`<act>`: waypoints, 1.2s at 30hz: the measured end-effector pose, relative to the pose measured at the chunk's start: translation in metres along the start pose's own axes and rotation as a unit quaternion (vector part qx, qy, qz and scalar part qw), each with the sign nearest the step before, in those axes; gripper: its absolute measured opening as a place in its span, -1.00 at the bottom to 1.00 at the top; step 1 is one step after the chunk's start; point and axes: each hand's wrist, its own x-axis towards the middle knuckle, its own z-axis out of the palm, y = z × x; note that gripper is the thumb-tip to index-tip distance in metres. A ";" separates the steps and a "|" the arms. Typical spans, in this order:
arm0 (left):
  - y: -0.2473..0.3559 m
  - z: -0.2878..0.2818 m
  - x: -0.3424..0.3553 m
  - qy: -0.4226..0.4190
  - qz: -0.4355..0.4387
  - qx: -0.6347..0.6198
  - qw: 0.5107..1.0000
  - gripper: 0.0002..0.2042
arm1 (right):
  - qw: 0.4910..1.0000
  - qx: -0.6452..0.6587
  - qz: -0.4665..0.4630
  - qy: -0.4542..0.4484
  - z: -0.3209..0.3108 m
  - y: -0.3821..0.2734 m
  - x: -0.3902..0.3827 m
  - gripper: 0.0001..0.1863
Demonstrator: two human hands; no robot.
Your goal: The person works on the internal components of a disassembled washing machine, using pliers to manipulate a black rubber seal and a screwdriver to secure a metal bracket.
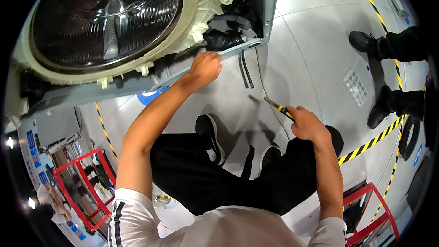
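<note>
Fingers of our right hand [307, 124] wrap a yellow-and-black tool [281, 109] in front of the opened washing machine [186, 9]; our left hand [206, 67] curls at its near edge, grip hidden. From the machine a thin cable [259, 71] crosses grey floor [302, 41]; rightward are striped tape [370, 142] and another person's shoes [364, 42].

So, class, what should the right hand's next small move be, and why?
Probably bring the yellow-and-black-handled tool toward the grey metal cabinet edge: the right hand holds it apart from that edge, while the left hand is at the edge.
</note>
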 end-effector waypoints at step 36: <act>-0.075 0.082 0.124 0.083 0.155 0.012 0.984 -0.55 | 0.985 0.030 0.165 0.048 0.043 -0.110 -0.054 -0.35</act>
